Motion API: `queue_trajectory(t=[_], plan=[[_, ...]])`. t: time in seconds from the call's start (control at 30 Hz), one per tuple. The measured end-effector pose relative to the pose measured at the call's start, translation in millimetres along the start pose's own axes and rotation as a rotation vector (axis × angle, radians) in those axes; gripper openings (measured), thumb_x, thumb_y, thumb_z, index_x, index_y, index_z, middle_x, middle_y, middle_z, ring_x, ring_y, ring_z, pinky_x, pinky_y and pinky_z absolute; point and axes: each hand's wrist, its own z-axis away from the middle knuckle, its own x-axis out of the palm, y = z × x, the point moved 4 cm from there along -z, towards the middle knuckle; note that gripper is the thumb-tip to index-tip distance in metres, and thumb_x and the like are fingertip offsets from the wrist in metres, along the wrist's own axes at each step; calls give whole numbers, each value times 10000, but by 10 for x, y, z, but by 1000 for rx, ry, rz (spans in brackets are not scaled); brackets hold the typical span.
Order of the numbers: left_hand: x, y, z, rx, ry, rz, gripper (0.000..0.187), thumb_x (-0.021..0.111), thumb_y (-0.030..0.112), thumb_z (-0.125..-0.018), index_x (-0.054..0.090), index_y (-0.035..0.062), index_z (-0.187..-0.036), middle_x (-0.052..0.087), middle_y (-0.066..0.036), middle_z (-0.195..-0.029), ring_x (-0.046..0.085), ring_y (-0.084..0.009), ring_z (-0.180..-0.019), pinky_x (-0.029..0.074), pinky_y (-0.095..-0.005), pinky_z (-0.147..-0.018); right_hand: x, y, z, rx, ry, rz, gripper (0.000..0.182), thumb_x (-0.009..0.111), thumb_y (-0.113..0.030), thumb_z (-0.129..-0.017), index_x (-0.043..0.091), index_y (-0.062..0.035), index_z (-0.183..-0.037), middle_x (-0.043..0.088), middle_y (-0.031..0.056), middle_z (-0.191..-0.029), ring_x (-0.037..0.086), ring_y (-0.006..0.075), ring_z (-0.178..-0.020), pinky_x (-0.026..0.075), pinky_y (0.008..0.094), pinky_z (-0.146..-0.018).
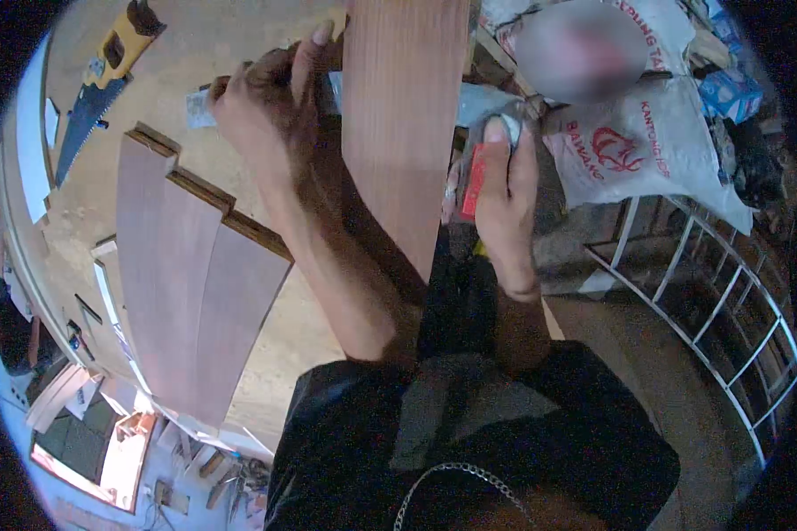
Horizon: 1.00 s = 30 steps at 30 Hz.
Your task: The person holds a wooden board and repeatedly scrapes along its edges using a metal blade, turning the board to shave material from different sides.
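A long reddish-brown wood-grain plank (403,115) stretches away in front of my body, between my two hands. At its left edge my left hand (270,102) has its fingers curled and its thumb against a small flat yellow piece (335,28); what else sits in those fingers is hidden. To the right of the plank, my right hand (507,181) is closed on a red block-like object (473,184), thumb along its top; I cannot tell its exact kind. A pale strip (478,104) shows on both sides of the plank, passing beneath it.
More notched wood-grain planks (173,265) lie on the plywood table (266,327) at left. A yellow-handled handsaw (102,88) rests beyond them. White printed sacks (629,150) and a white metal rack (708,310) stand at right. Offcuts and tools lie on the floor, lower left.
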Motion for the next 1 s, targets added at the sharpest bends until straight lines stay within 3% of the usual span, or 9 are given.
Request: queue_trajectory(t=[0.07, 0.17, 0.4, 0.53, 0.63, 0.7, 0.8, 0.93, 1.0], plan=[[-11, 28, -2, 117, 82, -75, 331, 712, 265, -843, 654, 13, -636, 557, -95, -542, 485, -262, -541, 389, -368, -703, -60, 86, -39, -114, 22, 135, 417, 458, -360, -1026, 478, 10, -1216, 604, 160, -951, 605, 269, -850, 478, 365, -777], [153, -98, -133, 373, -107, -251, 364, 618, 361, -899, 720, 28, -793, 663, -169, -734, 606, -324, -722, 437, -400, -766, -90, 54, 32, -170, 70, 164, 462, 456, -373, -1024, 455, 19, -1269, 601, 187, -1030, 600, 292, -911, 466, 381, -834], [18, 52, -93, 204, -150, -98, 351, 607, 348, -901, 719, 34, -790, 652, -156, -725, 585, -319, -747, 410, -406, -768, -151, 157, -43, -133, 36, 73, 475, 482, -382, -1015, 456, 12, -1278, 577, 155, -1057, 556, 211, -990, 451, 352, -888], [-199, -370, -109, 333, -13, -244, 344, 642, 369, -883, 721, 34, -856, 669, -151, -814, 600, -327, -818, 421, -403, -814, -181, -165, -278, 161, -169, -157, 459, 496, -378, -1012, 481, 15, -1250, 577, 118, -1034, 546, 179, -933, 464, 329, -843], [-377, -507, 37, 261, -31, -223, 312, 648, 345, -880, 717, 42, -889, 675, -144, -853, 599, -333, -847, 405, -404, -871, -228, -173, -615, -267, -169, 181, 470, 493, -373, -1013, 489, 10, -1288, 579, 129, -1131, 544, 135, -931, 484, 272, -813], [-514, -119, 227, 87, -45, -230, 246, 631, 282, -893, 702, 51, -847, 667, -140, -825, 588, -326, -831, 376, -422, -895, -217, -333, -671, -150, -206, 202, 493, 491, -375, -1013, 480, 18, -1311, 578, 135, -1142, 553, 169, -969, 469, 299, -867], [-521, -242, 270, 45, -29, -120, 229, 613, 257, -905, 688, 57, -824, 658, -135, -800, 579, -321, -812, 367, -414, -882, -235, -371, -916, -236, -248, 454, 570, 473, -390, -1016, 415, 29, -1398, 569, 162, -1191, 562, 257, -1093, 419, 357, -984], [-535, -308, 265, -57, -55, -109, 204, 629, 242, -892, 690, 58, -825, 651, -125, -775, 577, -316, -808, 358, -396, -870, -80, -656, -688, -62, -308, 451, 447, 451, -388, -1023, 498, -9, -1257, 581, 146, -1053, 575, 228, -962, 456, 346, -878], [-531, -312, 253, 54, -40, -106, 197, 639, 243, -884, 694, 59, -841, 638, -120, -754, 567, -316, -794, 342, -386, -872, -128, -617, -779, -411, -283, 483, 390, 459, -379, -1022, 517, -24, -1172, 575, 118, -956, 549, 202, -851, 452, 339, -821]])
